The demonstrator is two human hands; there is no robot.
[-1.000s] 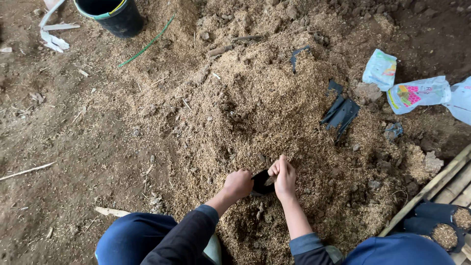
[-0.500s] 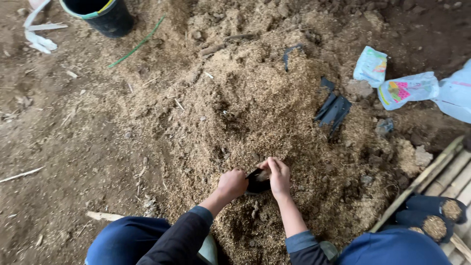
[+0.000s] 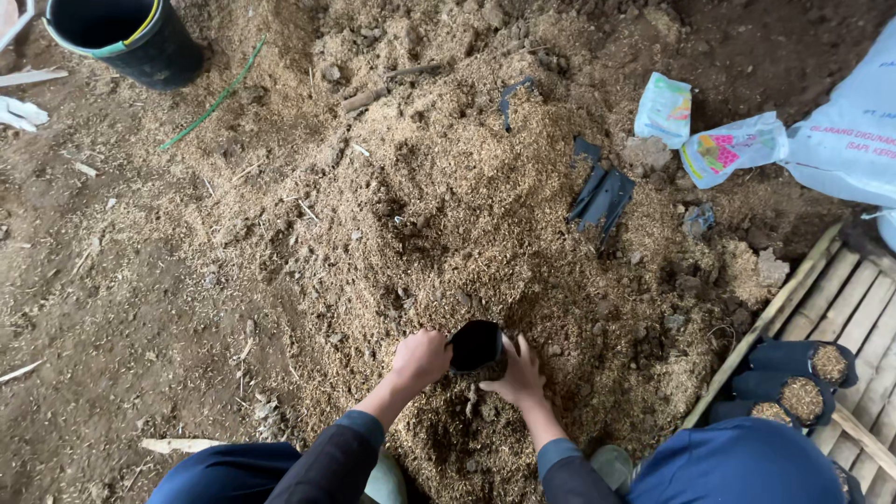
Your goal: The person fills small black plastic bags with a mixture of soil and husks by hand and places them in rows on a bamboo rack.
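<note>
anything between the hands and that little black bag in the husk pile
Nothing visible. The left hand grips the black bag at its left rim, and the right hand rests against its right side, both directly on it atop the husk pile.

The small bag (image 3: 476,343) between the hands looks like thin, matt black plastic. The mound (image 3: 448,215) under it is rough, dry, fibrous husk and soil. The bucket (image 3: 121,37) is smooth dark plastic; the sacks (image 3: 733,147) are glossy woven plastic; the slats (image 3: 840,308) are bare wood.

Open husk pile (image 3: 420,215) ahead; 3 filled bags (image 3: 803,378) crowd the right.
</note>
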